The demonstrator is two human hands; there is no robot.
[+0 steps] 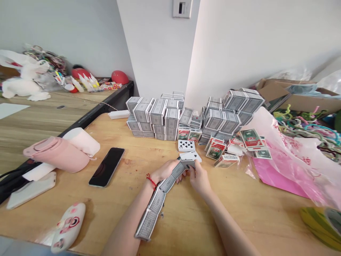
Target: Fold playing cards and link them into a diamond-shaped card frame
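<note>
A long jointed strip of folded playing cards (156,206), grey backs outward, runs down along my left forearm from between my hands. My left hand (166,171), a red cord at its wrist, is closed round the strip's far end from the left, fingers partly hidden beneath it. My right hand (199,177) pinches the same end from the right. A loose-looking white spade card (190,155) sticks out face up at that end; whether it is joined on cannot be made out. Just beyond lies a face-up eight of spades (186,145) on top of other cards.
Stacked blocks of folded cards (160,113) and a second stack (223,117) stand at the back. Card boxes (215,149) lie in front of the right stack. A phone (107,167), pink tumbler (58,153) and white case (69,225) are left; pink plastic (282,177) and tape (322,224) right.
</note>
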